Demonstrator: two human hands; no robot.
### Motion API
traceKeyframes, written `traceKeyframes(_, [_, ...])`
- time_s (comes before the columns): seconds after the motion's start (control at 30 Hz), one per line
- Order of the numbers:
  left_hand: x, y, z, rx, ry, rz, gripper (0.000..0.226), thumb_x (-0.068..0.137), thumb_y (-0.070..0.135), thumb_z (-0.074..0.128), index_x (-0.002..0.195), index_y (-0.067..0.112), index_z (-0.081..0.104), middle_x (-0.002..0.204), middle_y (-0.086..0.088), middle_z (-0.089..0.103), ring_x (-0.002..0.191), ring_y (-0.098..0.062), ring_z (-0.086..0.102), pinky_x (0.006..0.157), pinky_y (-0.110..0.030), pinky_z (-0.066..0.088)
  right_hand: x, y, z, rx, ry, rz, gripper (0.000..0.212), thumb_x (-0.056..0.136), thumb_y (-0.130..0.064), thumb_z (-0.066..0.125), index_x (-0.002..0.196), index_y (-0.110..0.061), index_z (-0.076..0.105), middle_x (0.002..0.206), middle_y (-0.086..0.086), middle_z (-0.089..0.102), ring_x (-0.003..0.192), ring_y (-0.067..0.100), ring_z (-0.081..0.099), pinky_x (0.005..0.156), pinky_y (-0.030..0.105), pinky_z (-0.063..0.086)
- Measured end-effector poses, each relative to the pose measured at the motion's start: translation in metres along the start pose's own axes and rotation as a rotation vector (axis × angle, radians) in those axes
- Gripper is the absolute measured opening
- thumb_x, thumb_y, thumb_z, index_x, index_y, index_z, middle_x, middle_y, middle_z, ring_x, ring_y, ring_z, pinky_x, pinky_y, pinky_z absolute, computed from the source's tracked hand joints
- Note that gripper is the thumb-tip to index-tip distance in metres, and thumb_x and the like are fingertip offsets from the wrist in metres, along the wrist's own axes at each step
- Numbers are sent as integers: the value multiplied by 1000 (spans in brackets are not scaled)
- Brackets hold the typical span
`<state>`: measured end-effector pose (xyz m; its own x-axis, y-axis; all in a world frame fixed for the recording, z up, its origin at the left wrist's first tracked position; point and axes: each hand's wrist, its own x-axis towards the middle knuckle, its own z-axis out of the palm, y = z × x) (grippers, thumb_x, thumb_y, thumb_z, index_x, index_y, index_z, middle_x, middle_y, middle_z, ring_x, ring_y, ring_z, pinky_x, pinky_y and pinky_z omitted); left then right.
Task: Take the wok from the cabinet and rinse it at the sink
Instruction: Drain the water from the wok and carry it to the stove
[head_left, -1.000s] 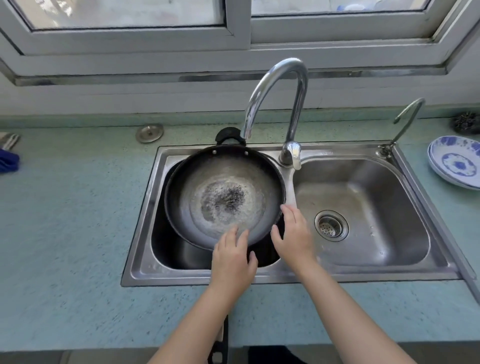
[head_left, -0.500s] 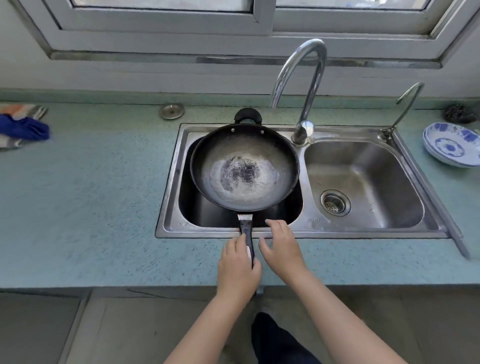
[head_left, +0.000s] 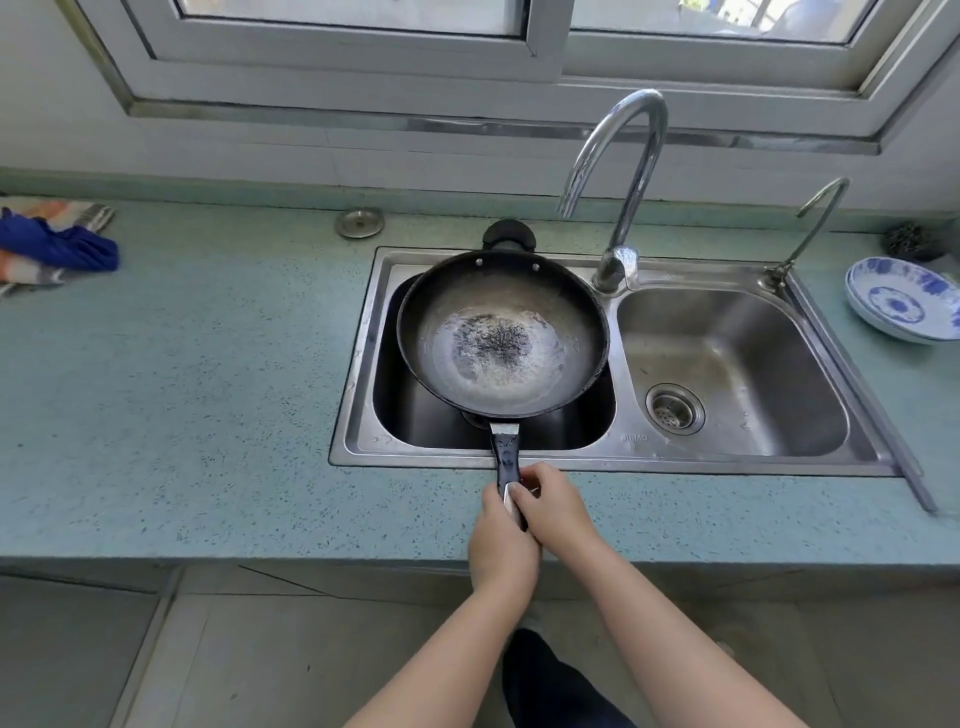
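Centrally, a dark round wok (head_left: 501, 335) sits over the left basin of a steel double sink (head_left: 613, 457), its bowl tilted a little and its inner surface pale with a dark scorched patch in the middle. A small black loop handle pokes over the sink's far rim, and the long dark handle (head_left: 506, 457) runs toward the viewer, crossing the near rim onto the bench (head_left: 182, 415).

Both hands are together on that long handle. The left hand (head_left: 501, 540) wraps it from the left and below, fingers curled around it; the right hand (head_left: 553, 506) closes over it from the right, thumb across the top. Both bare forearms reach up from the lower edge of view.

A tall curved tap (head_left: 618, 182) rises behind the divider, spout over the wok's far right rim; no water shows. The right basin holds only its drain strainer (head_left: 674, 408). Faint stamped lettering on the sink's near rim is too small to read.

To the left lies a wide stretch of open speckled green bench, with a blue and striped cloth (head_left: 54, 244) at its far left edge. A round metal cap (head_left: 359, 222) lies behind the sink. A slim second tap (head_left: 810, 223) stands at the sink's far right corner, and blue-patterned plates (head_left: 904, 301) are stacked at the right edge.
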<state>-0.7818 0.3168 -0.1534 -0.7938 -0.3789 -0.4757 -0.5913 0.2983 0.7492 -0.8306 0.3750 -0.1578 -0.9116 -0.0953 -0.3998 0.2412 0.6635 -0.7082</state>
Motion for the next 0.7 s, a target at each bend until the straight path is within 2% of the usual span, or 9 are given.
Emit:
traceKeyframes(0.13, [2,-3,-3,-131,-14,9,20,86,26,55,104,23,47,88,-11,67,80,-33,63,58,-37,49,5,-1,-3,89,-33,77,27,88,-14,57,114,-8,59,103,5,64,92,15,56,77,23,39])
traceKeyframes(0.23, [6,-9,-12,-228,-25,11,24,78,20,63,87,34,46,80,-2,64,71,-28,61,64,-45,53,9,-1,-4,187,-104,120,33,86,-15,61,118,-7,58,96,3,60,92,17,58,80,27,47])
traceKeyframes(0.3, [10,-15,-18,-253,-44,-8,30,74,13,64,88,35,47,80,-5,63,65,-27,58,63,-45,53,11,-1,-4,264,-166,145,33,87,-16,61,119,-7,57,102,7,63,91,17,59,68,21,47])
traceKeyframes(0.37, [13,-17,-24,-299,-59,-12,32,73,10,65,87,33,48,78,-7,62,60,-26,55,55,-40,49,13,-4,-4,336,-252,153,26,89,-16,58,113,-6,60,104,10,66,88,17,61,61,18,44])
traceKeyframes(0.43, [14,-17,-27,-358,-69,-10,33,73,9,68,91,29,50,74,-7,60,54,-23,51,46,-29,44,14,-8,-2,433,-345,141,14,91,-13,54,100,-7,63,92,8,66,79,14,60,60,18,44])
traceKeyframes(0.5, [13,-14,-28,-425,-80,-27,32,75,4,65,95,25,51,74,-10,59,48,-21,48,38,-23,39,15,-11,-1,580,-404,158,9,91,-10,53,94,-6,60,89,10,64,77,17,61,68,24,47])
traceKeyframes(0.57, [12,-11,-28,-507,-107,-48,33,74,0,59,96,24,52,78,-14,58,41,-19,46,34,-20,37,19,-13,-1,756,-443,207,7,90,-4,52,93,-4,58,93,15,65,83,24,63,80,34,49])
traceKeyframes(0.7, [10,-7,-29,-659,-160,-78,39,62,8,55,100,15,54,71,-13,56,33,-17,41,35,-19,34,22,-19,-1,996,-517,288,15,87,3,49,100,-3,54,95,16,70,90,28,64,87,38,51])
